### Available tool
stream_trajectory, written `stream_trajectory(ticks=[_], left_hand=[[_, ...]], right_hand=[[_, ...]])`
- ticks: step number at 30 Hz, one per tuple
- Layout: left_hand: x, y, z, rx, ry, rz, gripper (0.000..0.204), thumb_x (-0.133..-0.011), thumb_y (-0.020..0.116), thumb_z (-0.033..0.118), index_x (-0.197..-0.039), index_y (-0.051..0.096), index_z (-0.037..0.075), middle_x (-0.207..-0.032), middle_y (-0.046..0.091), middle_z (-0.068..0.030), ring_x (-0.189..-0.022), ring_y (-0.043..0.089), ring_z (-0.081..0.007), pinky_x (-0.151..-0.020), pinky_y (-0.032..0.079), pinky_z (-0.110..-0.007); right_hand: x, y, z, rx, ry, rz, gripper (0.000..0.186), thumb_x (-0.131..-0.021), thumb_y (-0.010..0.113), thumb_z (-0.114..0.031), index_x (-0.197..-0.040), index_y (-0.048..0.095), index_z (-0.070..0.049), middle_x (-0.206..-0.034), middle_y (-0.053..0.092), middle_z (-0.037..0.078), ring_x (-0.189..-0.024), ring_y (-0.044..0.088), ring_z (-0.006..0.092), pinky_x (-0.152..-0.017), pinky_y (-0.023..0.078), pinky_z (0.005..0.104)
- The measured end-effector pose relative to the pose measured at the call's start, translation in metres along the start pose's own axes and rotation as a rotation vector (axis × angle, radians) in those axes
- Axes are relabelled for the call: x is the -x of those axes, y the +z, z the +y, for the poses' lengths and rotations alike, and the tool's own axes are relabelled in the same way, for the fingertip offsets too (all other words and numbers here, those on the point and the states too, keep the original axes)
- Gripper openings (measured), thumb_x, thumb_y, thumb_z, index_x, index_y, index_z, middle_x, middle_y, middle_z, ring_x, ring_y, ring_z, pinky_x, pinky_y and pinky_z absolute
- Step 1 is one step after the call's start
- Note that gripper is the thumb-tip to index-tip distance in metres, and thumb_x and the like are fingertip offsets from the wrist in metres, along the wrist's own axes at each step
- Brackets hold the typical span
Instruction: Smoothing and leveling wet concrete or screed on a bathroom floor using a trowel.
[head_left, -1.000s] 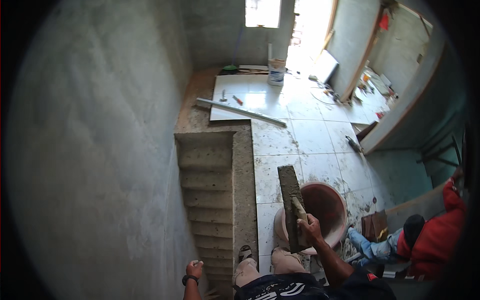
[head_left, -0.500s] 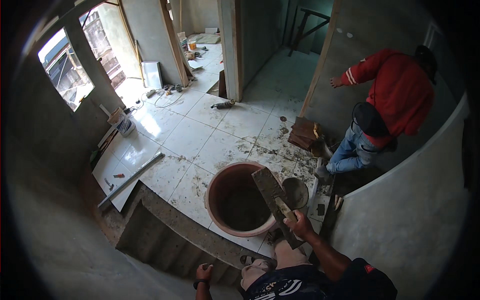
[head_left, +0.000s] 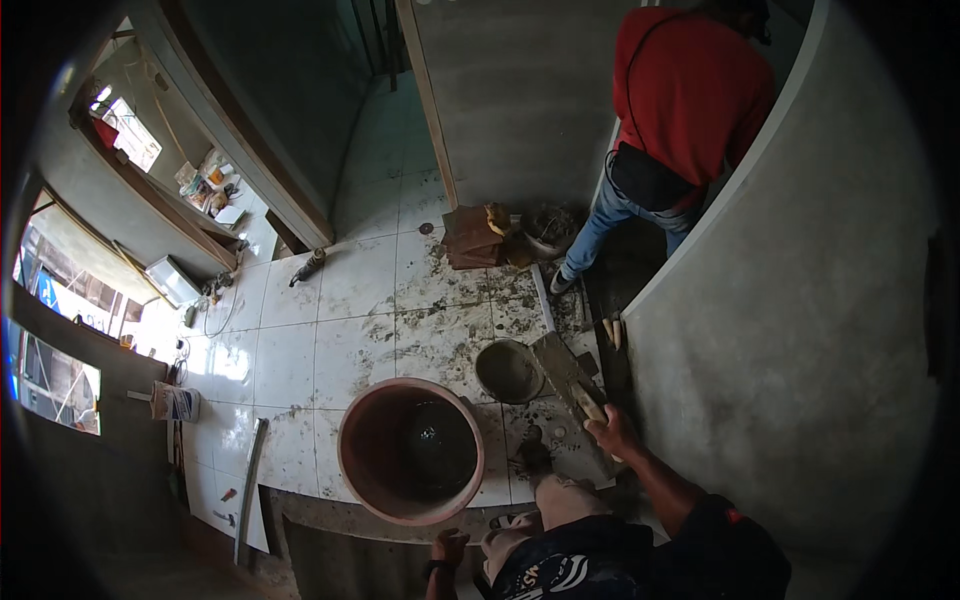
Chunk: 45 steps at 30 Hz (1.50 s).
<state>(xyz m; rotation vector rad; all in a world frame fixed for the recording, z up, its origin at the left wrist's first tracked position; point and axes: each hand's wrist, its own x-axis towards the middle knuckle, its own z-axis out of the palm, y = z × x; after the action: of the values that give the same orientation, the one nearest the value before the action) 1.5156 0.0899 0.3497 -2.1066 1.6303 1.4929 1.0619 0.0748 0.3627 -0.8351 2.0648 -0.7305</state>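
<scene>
The person's right hand (head_left: pixel 615 432) is clamped on the pale wooden handle of a long, flat, rectangular grey plastering float (head_left: pixel 561 374), which slants to the right of a small round grey bucket (head_left: pixel 484 368), its far end just beside the rim. The left hand (head_left: pixel 449 547) hangs low near a large, round, reddish-brown tub (head_left: pixel 368 445); its fingers look curled, but in the dimness I cannot tell whether it holds anything. Beyond, a co-worker in a red top (head_left: pixel 690 90) bends beside a grey wall (head_left: pixel 800 270).
</scene>
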Motion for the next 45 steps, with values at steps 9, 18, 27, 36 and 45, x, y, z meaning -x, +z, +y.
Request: stream_trajectory(ticks=[9, 18, 27, 36, 45], left_hand=[[-0.059, 0.018, -0.018, -0.438, 0.481, -0.010, 0.027, -0.080, 0.070, 0.031, -0.098, 0.073, 0.011, -0.102, 0.070, -0.0139, -0.094, 0.067, -0.0248, -0.084, 0.052, -0.037], [-0.066, 0.018, 0.083, 0.196, 0.182, -0.098, 0.038, -0.081, 0.067, 0.019, -0.113, 0.063, 0.000, -0.098, 0.070, -0.0161, -0.090, 0.068, -0.0215, -0.075, 0.054, -0.034], [-0.072, -0.005, 0.036, 0.094, 0.104, 0.005, 0.042, -0.080, 0.071, 0.022, -0.116, 0.063, 0.003, -0.103, 0.069, -0.0174, -0.092, 0.068, -0.0253, -0.081, 0.052, -0.036], [-0.074, -0.031, -0.042, 0.113, -0.153, 0.016, 0.051, -0.078, 0.071, 0.030, -0.120, 0.062, 0.001, -0.106, 0.068, -0.0215, -0.104, 0.064, -0.0327, -0.092, 0.050, -0.039], [-0.065, -0.026, -0.054, 0.168, -0.131, 0.049, 0.053, -0.077, 0.072, 0.031, -0.119, 0.061, 0.000, -0.106, 0.066, -0.0241, -0.103, 0.064, -0.0356, -0.088, 0.050, -0.039]], right_hand=[[-0.003, -0.040, -0.016, -0.004, 0.183, -0.099, 0.079, -0.081, 0.066, -0.046, -0.130, 0.043, 0.012, -0.120, 0.055, 0.034, -0.114, 0.055, 0.0441, -0.094, 0.047, 0.0441], [0.001, -0.032, 0.029, 0.019, 0.196, 0.070, 0.076, -0.080, 0.066, -0.048, -0.125, 0.047, 0.010, -0.110, 0.060, 0.032, -0.107, 0.059, 0.0435, -0.088, 0.048, 0.0452], [0.025, -0.039, 0.068, 0.042, 0.320, 0.036, 0.040, -0.081, 0.068, -0.027, -0.096, 0.051, 0.005, -0.069, 0.059, 0.010, -0.056, 0.060, 0.0196, -0.050, 0.048, 0.0354], [0.044, -0.051, 0.033, 0.172, 0.458, -0.119, 0.057, -0.080, 0.066, -0.022, -0.124, 0.046, 0.008, -0.082, 0.059, 0.013, -0.061, 0.060, 0.0195, -0.051, 0.049, 0.0345], [0.045, -0.023, -0.049, 0.301, 0.339, -0.066, 0.039, -0.084, 0.064, -0.019, -0.116, 0.053, -0.001, -0.077, 0.058, 0.006, -0.059, 0.056, 0.0140, -0.052, 0.049, 0.0304]])
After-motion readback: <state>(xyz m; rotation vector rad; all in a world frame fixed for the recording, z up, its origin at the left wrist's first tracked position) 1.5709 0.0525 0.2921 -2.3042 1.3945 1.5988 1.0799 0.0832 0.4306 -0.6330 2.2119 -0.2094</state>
